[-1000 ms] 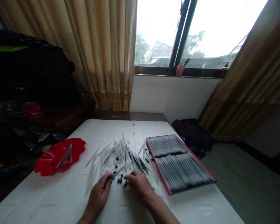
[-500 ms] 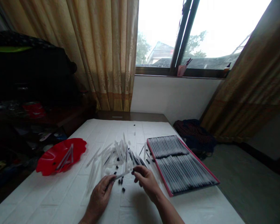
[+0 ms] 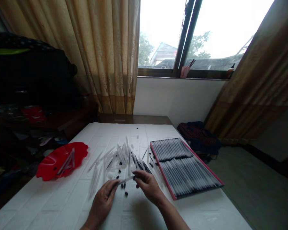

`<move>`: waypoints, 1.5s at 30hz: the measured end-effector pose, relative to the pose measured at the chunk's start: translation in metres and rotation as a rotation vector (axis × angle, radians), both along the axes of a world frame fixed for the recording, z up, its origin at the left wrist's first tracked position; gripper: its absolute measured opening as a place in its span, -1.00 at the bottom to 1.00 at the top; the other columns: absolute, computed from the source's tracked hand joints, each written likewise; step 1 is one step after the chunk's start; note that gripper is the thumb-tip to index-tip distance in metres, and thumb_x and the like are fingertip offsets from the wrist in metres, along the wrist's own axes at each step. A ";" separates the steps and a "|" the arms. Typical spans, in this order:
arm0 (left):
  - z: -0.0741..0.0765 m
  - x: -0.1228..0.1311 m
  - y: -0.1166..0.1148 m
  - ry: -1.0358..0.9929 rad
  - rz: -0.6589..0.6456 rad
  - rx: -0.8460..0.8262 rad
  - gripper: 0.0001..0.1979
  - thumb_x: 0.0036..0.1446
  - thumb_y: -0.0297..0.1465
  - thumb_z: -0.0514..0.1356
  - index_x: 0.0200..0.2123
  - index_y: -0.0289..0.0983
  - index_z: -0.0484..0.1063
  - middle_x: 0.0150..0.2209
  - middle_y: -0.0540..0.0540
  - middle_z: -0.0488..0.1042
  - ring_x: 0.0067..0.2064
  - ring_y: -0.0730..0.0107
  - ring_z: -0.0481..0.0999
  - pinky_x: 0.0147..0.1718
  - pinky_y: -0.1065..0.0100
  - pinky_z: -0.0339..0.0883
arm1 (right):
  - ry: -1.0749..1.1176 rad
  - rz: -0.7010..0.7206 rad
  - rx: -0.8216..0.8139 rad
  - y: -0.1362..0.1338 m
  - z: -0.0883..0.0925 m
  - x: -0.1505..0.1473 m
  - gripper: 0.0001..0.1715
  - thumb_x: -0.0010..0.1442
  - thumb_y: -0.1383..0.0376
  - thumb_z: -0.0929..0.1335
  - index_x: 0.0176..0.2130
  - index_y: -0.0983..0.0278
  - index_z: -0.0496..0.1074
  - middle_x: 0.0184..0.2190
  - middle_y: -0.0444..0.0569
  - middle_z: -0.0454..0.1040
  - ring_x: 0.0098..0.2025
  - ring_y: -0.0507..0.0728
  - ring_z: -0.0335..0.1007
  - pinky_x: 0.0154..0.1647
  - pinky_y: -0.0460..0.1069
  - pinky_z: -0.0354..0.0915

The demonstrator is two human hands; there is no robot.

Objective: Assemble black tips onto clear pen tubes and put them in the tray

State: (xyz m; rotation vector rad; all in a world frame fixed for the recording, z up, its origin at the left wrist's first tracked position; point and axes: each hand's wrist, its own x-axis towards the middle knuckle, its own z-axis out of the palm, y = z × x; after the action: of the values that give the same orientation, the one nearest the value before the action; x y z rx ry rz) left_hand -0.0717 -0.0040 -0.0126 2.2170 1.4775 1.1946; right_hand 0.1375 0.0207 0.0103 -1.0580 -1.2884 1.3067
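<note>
My left hand (image 3: 102,198) is closed around one end of a slim translucent tube (image 3: 126,180) with something dark at its lower end. At the tube's other end, my right hand (image 3: 147,185) pinches a small black piece, which looks like a cap and touches or nearly touches the tube. Loose black caps (image 3: 126,193) lie on the white-covered table (image 3: 62,204) beside and between the hands. Just beyond them spreads a pile of clear tubes (image 3: 122,155) mixed with dark sticks (image 3: 139,163).
To the right, a pink-edged tray (image 3: 166,179) holds two rows of filled tubes. A red scalloped plate (image 3: 46,163) with a few tubes stands at the left. Dark cluttered furniture (image 3: 79,118) borders the table's left side, and bundled cloth (image 3: 199,135) lies beyond the right edge.
My right hand has moved slightly left, bringing the black piece up to the tube's end. My left hand has hardly moved. The view has shifted a little.
</note>
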 end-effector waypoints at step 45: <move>0.002 0.001 0.000 -0.027 -0.002 0.009 -0.76 0.17 -0.25 0.04 -0.20 -0.14 0.46 -0.26 -0.04 0.57 -0.21 0.36 0.57 -0.19 0.39 0.46 | -0.730 -0.019 0.470 -0.006 0.017 0.010 -0.87 0.15 0.30 0.27 -0.36 0.23 0.42 -0.43 -0.07 0.46 -0.41 0.06 0.36 -0.39 -0.09 0.18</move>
State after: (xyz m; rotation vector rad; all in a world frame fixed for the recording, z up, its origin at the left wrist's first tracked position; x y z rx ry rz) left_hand -0.0706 -0.0039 -0.0105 2.1990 1.4626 1.2279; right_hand 0.1479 0.0151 0.0274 -1.2333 -1.9912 0.5385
